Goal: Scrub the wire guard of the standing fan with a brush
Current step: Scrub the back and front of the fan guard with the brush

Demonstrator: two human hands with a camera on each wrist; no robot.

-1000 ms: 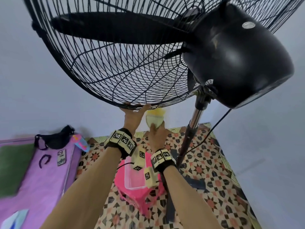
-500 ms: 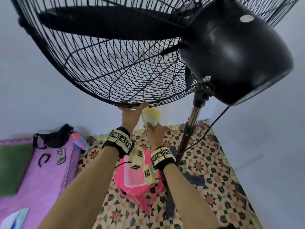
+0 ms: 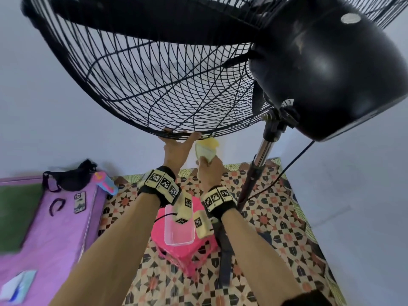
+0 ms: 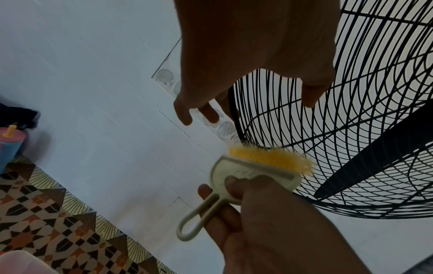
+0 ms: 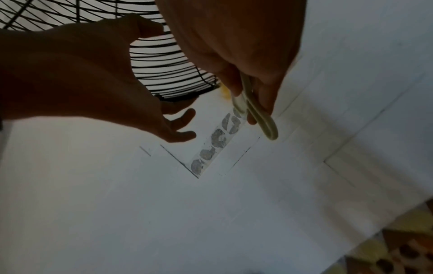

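Observation:
The fan's black wire guard (image 3: 167, 85) hangs overhead, with a blade (image 3: 154, 25) inside it. My left hand (image 3: 181, 139) reaches up to the guard's lowest rim; its fingers are nearly straight and touch the rim, with the thumb spread apart. In the left wrist view the left hand (image 4: 246, 46) fills the top, the rim running beside its fingertips. My right hand (image 3: 207, 165) grips a cream brush (image 3: 206, 149) with yellow bristles just right of the left hand. The brush (image 4: 253, 172) has its bristles against the rim wires. Its loop handle (image 5: 257, 115) sticks out of my fist.
The black motor housing (image 3: 331, 62) looms at upper right on a chrome pole (image 3: 262, 155), and a cord (image 3: 287, 171) hangs beside it. Below my wrists stands a pink stool (image 3: 183, 252) bearing a clear tub (image 3: 178, 228). A purple mattress (image 3: 44, 239) with a phone (image 3: 79, 202) lies left.
The brush has slid a little left along the bottom rim, closer to my left hand. My left hand has stayed on the rim.

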